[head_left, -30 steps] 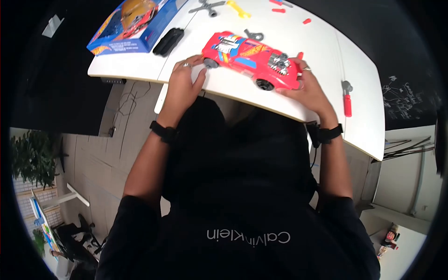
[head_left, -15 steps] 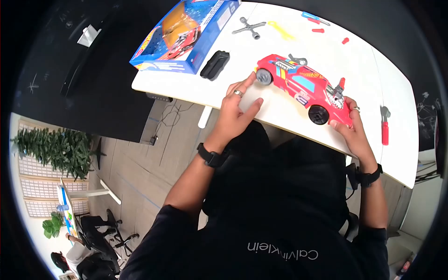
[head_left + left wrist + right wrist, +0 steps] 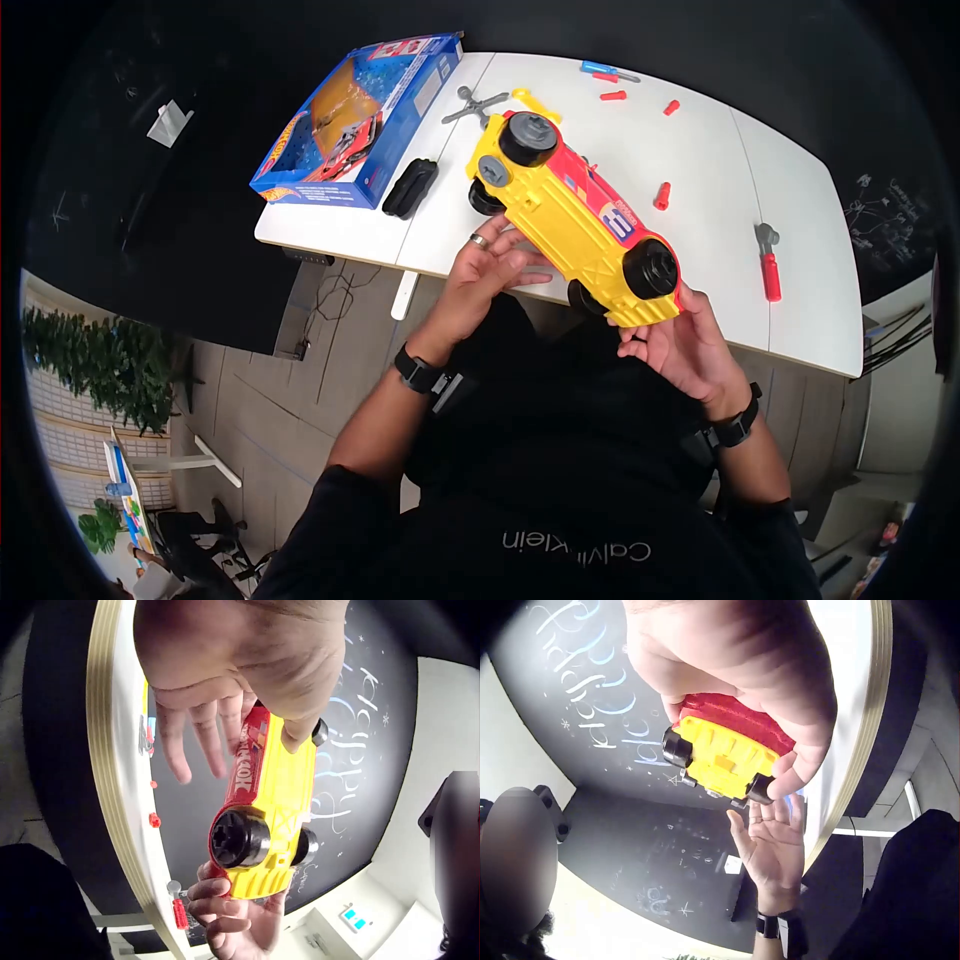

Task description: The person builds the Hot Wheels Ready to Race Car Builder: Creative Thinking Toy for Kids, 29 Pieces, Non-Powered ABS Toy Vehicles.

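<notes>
A red toy car with a yellow underside point(image 3: 570, 235) is tilted up above the table's front edge, its base and black wheels facing the person. The right hand point(image 3: 690, 345) grips its rear end at the lower right. Beside the car's middle, the left hand point(image 3: 485, 275) has its fingers extended; in the left wrist view the left hand's thumb point(image 3: 296, 735) lies over the yellow base, and whether it presses there I cannot tell. The right wrist view shows the right hand point(image 3: 757, 667) around the car's end point(image 3: 727, 754), with the left hand point(image 3: 776, 851) open beyond it.
A blue box point(image 3: 355, 120) stands at the table's left, with a black tray point(image 3: 410, 188) beside it. Behind the car lie a grey cross-shaped tool point(image 3: 474, 106) and a yellow wrench point(image 3: 535, 103). Several small red pieces and a red-handled tool point(image 3: 770, 275) lie to the right.
The car has been lifted and rolled over, so its yellow underside now shows instead of its red top and side. The left hand's fingers have moved from its front end to beside its middle.
</notes>
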`<state>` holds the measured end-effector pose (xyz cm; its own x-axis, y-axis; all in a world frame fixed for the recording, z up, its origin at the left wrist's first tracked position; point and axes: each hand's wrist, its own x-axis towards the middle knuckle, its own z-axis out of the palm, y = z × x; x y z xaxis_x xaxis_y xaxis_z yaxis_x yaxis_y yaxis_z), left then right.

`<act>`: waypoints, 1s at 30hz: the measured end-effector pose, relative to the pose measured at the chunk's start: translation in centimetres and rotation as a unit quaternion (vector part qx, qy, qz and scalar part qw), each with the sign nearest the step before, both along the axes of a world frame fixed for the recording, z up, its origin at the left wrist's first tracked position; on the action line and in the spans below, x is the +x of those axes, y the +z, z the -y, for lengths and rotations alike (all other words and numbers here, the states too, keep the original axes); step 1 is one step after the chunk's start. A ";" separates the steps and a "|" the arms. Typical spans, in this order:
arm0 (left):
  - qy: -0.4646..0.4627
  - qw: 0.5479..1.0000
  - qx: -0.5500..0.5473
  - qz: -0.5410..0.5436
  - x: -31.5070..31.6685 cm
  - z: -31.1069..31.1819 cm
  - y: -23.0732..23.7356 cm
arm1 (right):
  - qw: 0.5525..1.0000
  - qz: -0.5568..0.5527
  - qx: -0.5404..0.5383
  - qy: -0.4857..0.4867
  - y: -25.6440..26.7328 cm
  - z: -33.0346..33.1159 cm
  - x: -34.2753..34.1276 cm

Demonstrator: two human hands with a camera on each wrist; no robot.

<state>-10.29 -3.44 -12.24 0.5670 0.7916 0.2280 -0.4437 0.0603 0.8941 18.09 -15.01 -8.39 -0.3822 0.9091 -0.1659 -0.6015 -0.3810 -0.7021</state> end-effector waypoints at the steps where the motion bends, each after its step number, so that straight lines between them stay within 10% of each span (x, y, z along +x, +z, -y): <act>1: 0.006 1.000 -0.011 -0.020 0.2 0.2 0.1 | 1.000 -0.013 -0.012 0.020 0.2 0.1 0.1; 21: -0.026 0.997 0.058 -0.047 -0.2 0.8 0.0 | 0.995 -0.075 -0.053 0.040 -0.5 0.8 2.2; 30: -0.019 0.987 -0.076 0.139 -0.6 -0.3 1.1 | 0.878 0.384 0.260 -0.120 1.6 0.5 3.3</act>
